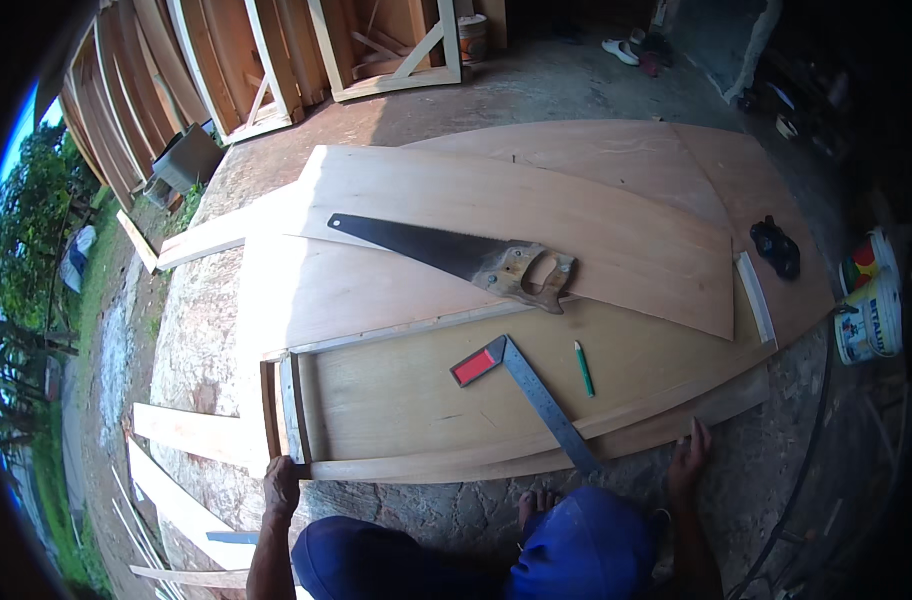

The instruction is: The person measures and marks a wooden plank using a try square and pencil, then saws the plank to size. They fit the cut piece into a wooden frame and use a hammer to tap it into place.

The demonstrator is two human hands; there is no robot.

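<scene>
My left hand [282, 484] is closed on the near left corner of a wooden door frame [396, 468], which lies flat with a plywood panel inside it. Beside the frame's near edge, toward the right, my right hand [688, 458] is open with fingers apart, apparently holding nothing. A try square [548, 398] with a red-inset handle rests on the panel, its blade crossing the near rail. To its right lies a green pencil [584, 370]. Farther back, a handsaw [446, 255] with a wooden handle lies across a loose plywood sheet [616, 235].
Wood strips [186, 430] lie on the ground at left. Framed panels [391, 50] stand upright at the back. A white bucket [869, 325] stands at right, near a black crumpled thing [776, 248] on the plywood. A dark cable [811, 460] runs along the floor.
</scene>
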